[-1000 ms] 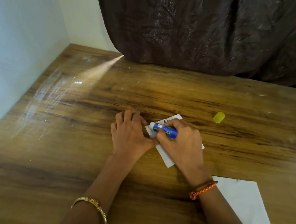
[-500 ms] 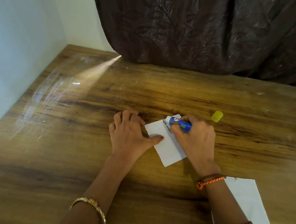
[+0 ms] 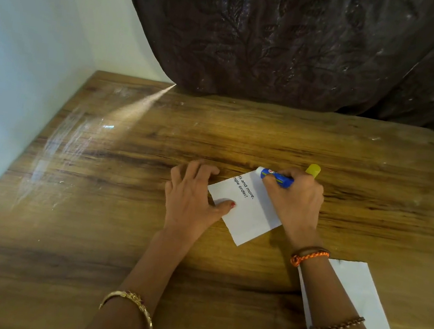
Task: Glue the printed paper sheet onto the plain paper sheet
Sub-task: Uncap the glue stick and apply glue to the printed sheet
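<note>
We see the printed sheet (image 3: 245,211) flat on the wooden table (image 3: 117,220), between the two hands. Left hand (image 3: 191,197) rests fingers straight, thumb pressing the sheet's left edge. Right hand (image 3: 296,201) grips one blue glue stick (image 3: 276,177), its tip at the sheet's far corner. One yellow cap (image 3: 313,169) lies just behind that hand. One plain sheet (image 3: 363,307) lies under the right forearm. Count: two sheets.
</note>
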